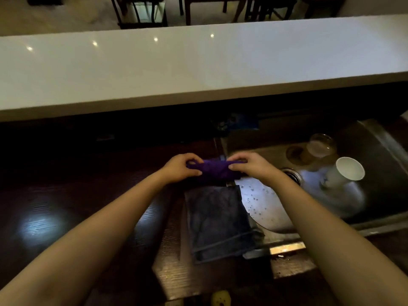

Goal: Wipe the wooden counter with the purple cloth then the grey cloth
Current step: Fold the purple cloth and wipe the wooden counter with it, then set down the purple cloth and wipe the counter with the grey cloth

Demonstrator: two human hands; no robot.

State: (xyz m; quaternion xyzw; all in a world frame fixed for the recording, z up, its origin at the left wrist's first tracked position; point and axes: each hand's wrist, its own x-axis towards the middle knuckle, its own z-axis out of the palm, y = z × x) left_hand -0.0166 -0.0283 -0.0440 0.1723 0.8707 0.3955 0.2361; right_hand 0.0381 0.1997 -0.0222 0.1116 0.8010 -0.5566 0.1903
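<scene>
The purple cloth (215,171) is bunched into a short roll and held just above the dark wooden counter (66,206), near the sink's left edge. My left hand (180,168) grips its left end and my right hand (249,165) pinches its right end. Directly below it, closer to me, the grey cloth (217,221) lies flat and folded on the counter, its right edge over the sink rim.
A steel sink (375,151) sits to the right, holding a white cup (344,173) on its side, a clear glass (320,146) and water drops. A raised white bar top (198,62) runs across behind. A yellow object (220,298) lies at the near edge.
</scene>
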